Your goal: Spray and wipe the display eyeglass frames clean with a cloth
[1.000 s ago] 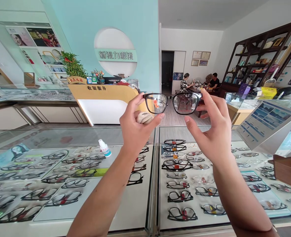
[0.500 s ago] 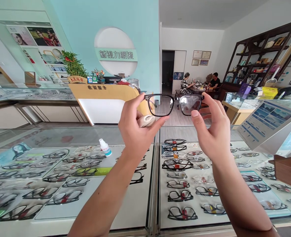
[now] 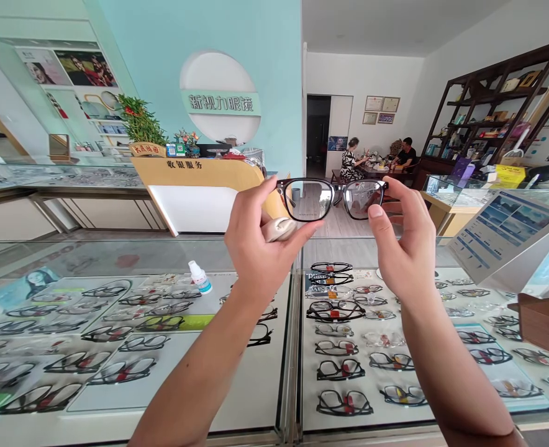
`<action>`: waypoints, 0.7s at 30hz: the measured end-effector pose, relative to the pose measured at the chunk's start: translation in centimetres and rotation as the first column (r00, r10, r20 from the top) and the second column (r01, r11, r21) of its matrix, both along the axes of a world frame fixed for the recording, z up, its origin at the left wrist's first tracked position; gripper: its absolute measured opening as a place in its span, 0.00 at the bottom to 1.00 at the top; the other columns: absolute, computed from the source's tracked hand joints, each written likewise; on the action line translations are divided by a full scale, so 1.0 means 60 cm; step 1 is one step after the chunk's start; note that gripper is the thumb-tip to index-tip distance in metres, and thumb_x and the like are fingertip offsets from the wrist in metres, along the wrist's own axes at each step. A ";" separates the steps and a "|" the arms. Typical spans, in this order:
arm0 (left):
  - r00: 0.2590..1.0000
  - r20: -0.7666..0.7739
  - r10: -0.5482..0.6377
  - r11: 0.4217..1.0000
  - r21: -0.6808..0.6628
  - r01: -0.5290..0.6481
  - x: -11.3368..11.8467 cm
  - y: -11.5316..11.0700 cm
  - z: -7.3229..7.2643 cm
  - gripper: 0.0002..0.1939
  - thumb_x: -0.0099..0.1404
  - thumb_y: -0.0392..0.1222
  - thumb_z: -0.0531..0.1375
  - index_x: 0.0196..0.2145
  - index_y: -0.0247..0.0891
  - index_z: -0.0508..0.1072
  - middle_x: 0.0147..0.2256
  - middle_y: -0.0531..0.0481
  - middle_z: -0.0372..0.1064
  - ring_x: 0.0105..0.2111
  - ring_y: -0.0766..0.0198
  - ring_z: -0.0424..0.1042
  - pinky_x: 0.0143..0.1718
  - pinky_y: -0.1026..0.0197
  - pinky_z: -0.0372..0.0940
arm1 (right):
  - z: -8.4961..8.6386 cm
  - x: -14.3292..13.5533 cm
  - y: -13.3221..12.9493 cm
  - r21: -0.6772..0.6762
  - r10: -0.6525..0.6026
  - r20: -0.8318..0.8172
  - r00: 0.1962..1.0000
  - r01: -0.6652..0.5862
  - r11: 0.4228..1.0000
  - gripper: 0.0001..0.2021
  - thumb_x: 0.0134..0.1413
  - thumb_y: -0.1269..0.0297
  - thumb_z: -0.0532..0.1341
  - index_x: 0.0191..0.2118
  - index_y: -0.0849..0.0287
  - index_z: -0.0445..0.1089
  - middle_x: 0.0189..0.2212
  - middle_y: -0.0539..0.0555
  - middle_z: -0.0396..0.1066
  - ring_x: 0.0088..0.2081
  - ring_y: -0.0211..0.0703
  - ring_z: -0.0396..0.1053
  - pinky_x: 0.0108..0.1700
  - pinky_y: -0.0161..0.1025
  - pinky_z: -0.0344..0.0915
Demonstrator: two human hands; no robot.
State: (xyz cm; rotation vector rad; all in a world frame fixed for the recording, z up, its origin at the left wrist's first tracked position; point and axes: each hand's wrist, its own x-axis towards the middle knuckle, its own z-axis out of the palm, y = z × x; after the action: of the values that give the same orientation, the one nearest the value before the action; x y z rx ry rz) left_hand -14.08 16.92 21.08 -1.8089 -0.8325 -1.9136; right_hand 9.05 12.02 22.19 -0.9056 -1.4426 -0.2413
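Observation:
A pair of black-framed eyeglasses (image 3: 310, 220) is held up in front of me, lenses facing me, above the glass counter. My left hand (image 3: 260, 239) grips the left end of the frame, its thumb along the lower rim. A rolled pale cloth (image 3: 280, 230) is tucked in that same hand. My right hand (image 3: 407, 242) pinches the right end of the frame, with the thumb near the lower corner of the lens. On the counter to the left stands a small white bottle (image 3: 200, 277) with a blue label.
Rows of eyeglasses (image 3: 344, 402) lie inside the glass display counter (image 3: 295, 372). A tilted display board (image 3: 507, 239) and a brown wooden box (image 3: 547, 323) are at the right. Behind stands a cashier desk (image 3: 195, 211); two people (image 3: 349, 162) sit at a far table.
The eyeglasses and both hands have shifted slightly to the right, and the frame is turned a little. Both hands keep their grip.

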 end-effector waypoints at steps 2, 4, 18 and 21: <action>1.000 0.000 0.005 1.000 0.007 -0.005 0.001 -0.001 0.000 0.45 0.62 0.58 0.83 0.69 0.44 0.73 0.56 0.43 0.75 0.50 0.52 0.77 0.44 0.53 0.75 | 0.000 0.000 0.000 -0.005 0.002 -0.001 1.000 -0.002 1.000 0.24 0.79 0.45 0.62 0.70 0.47 0.74 0.55 0.61 0.78 0.53 0.55 0.79 0.54 0.57 0.81; 1.000 -0.005 0.018 1.000 0.014 -0.018 0.001 -0.002 0.001 0.44 0.62 0.58 0.83 0.69 0.45 0.73 0.56 0.44 0.75 0.48 0.54 0.77 0.44 0.53 0.75 | 0.000 -0.001 0.001 -0.008 0.001 -0.002 1.000 -0.001 1.000 0.24 0.79 0.45 0.62 0.70 0.47 0.75 0.55 0.61 0.79 0.53 0.55 0.79 0.54 0.57 0.81; 0.996 -0.049 0.077 0.997 -0.013 -0.077 0.000 -0.007 0.004 0.44 0.65 0.58 0.81 0.71 0.44 0.72 0.62 0.38 0.78 0.49 0.50 0.80 0.45 0.50 0.77 | -0.003 -0.002 0.005 -0.039 -0.011 -0.020 1.000 0.010 0.999 0.25 0.79 0.43 0.62 0.70 0.49 0.75 0.56 0.62 0.81 0.51 0.55 0.81 0.53 0.57 0.81; 0.997 -0.053 0.057 0.998 -0.012 -0.058 0.001 -0.007 0.003 0.43 0.66 0.57 0.80 0.71 0.45 0.71 0.63 0.37 0.78 0.53 0.48 0.81 0.45 0.50 0.77 | -0.004 -0.003 0.005 -0.050 -0.009 -0.029 1.000 0.007 0.999 0.26 0.78 0.43 0.62 0.71 0.49 0.75 0.57 0.63 0.81 0.51 0.55 0.81 0.54 0.57 0.81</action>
State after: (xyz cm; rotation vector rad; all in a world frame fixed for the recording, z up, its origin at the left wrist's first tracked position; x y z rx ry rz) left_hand -14.04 16.48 21.28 -1.8151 -0.8719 -1.8215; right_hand 8.90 12.31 21.97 -0.9523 -1.4236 -0.1977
